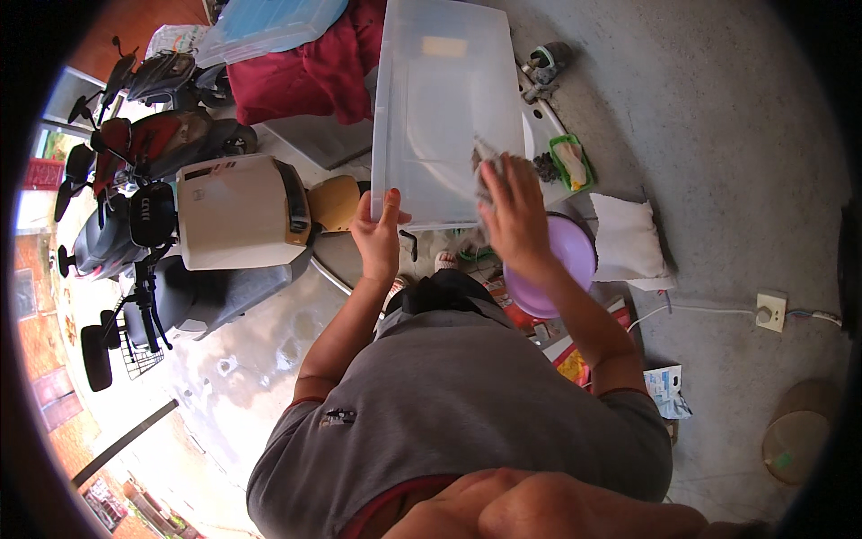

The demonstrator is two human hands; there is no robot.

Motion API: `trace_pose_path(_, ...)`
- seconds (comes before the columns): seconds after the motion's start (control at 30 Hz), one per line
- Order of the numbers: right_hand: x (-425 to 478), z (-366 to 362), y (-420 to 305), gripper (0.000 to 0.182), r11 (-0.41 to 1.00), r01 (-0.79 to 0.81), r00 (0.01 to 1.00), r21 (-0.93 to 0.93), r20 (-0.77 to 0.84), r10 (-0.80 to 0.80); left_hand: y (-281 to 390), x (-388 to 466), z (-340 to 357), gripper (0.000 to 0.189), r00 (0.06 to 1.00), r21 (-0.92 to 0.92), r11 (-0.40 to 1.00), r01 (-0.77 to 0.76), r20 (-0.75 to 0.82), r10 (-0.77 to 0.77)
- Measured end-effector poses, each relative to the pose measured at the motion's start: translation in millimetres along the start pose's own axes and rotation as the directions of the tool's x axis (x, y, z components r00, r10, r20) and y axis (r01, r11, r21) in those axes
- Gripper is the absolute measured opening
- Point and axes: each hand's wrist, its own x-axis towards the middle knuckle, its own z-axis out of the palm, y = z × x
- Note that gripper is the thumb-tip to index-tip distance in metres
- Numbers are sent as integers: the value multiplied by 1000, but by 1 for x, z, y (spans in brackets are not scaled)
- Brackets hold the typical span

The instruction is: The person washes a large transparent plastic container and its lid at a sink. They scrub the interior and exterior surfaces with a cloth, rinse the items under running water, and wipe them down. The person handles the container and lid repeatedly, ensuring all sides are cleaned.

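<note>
A large translucent plastic storage bin (451,108) is tilted in front of me, with a pale label-like patch on its far part. My left hand (378,236) grips the rim at its near left corner, thumb on top. At the near right side of the bin is my right hand (517,219), holding a greyish cloth (481,158) that is blurred. The cloth hangs below the palm; how firmly it presses on the plastic cannot be seen. Under my right forearm sits a purple plastic basin (566,259), partly hidden by the arm.
A blue translucent lid (276,27) lies on dark red fabric (303,81) beyond the bin. Scooters, one with a cream rear box (236,212), stand at left. At right are a green tray (584,172), a white cushion (626,236) and a wall socket (771,311) with a cable.
</note>
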Motion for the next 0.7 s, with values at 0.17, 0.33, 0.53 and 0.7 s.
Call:
trace_pose_path(0.17,41,27,-42,66,951,233,969,201,38,-246,4,-1,1,23,994,-66,998,-19,103,25)
trace_pose_path(0.33,82,59,-48,58,843,425,885,331,42,-463,-3,12,-26,24,995,-98,994,-47,79,54)
trace_pose_path(0.53,60,24,18,49,935,277,958,223,12,-287,-3,9,-25,34,1000,-78,997,15,-2,-15)
trace_pose_path(0.7,48,-6,67,45,984,-73,995,-166,-73,61,4,11,-23,35,1000,-67,998,17,8,-16)
